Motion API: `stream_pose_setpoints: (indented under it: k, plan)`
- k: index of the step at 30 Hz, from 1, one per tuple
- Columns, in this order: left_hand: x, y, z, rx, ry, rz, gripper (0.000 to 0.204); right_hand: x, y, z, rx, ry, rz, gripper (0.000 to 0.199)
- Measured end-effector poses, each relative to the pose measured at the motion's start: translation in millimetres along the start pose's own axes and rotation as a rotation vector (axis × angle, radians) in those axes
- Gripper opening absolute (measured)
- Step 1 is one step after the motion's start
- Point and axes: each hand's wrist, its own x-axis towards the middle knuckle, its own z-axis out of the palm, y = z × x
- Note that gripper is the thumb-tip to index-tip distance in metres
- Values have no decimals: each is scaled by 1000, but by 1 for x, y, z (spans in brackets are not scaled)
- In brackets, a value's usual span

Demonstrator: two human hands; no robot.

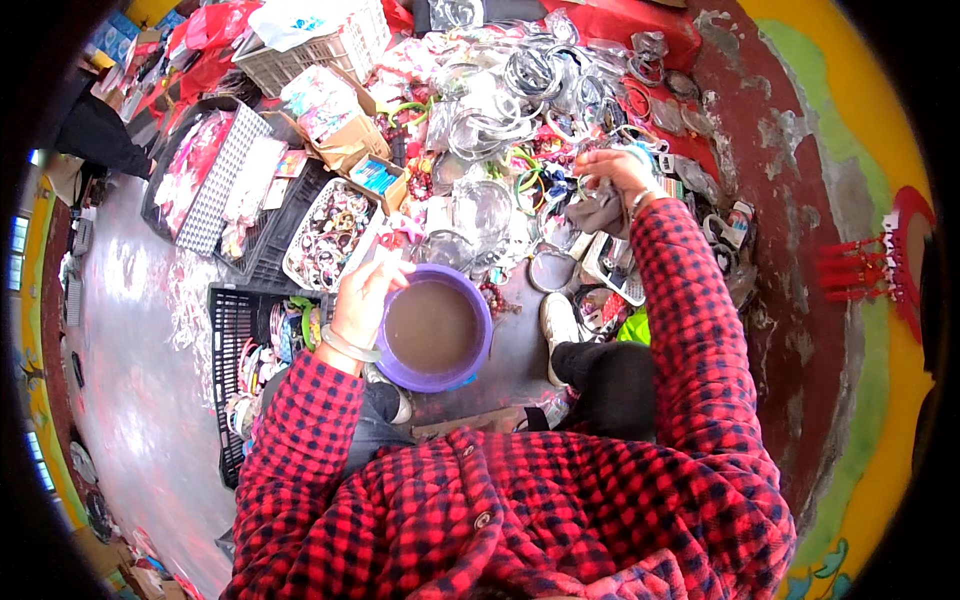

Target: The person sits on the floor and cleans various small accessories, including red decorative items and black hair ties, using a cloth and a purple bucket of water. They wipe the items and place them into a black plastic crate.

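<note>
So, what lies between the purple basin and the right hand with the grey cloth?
In the head view, clear plastic packets and a round ring lie between purple basin and right hand.

Trinket stall — bangles [540, 80] and crates [235, 330] crowd the floor.

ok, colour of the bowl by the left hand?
Purple bowl, holding brownish liquid; the left hand grips its rim. Head view.
</note>
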Motion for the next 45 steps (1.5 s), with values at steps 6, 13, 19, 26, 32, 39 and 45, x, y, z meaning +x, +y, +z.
stream_pose_setpoints:
  k: [6, 13, 19, 26, 32, 39, 45]
  plan:
    - [21, -3, -3, -194, 63, -217, 32, 114, 75, -30, -331, 132, 141, 22]
    - [31, -3, 1, -226, 73, -352, 34, 221, 119, 7, -1335, 203, 140, 50]
    - [42, 0, -5, -302, -31, -454, 30, 234, 127, 0, -1485, 251, 287, 29]
    - [22, 3, -8, -309, -61, -402, 29, 172, 78, 20, -1875, 161, -21, 21]
    - [6, 2, -14, -32, -90, -271, 30, 125, 52, 19, -2024, -97, -105, 18]
    - [13, -21, -22, -42, -90, -229, 29, 40, 37, 24, -1895, -78, -446, 12]
    - [10, -24, -20, 13, -91, -231, 24, -39, 17, 56, -1619, 136, -541, 16]
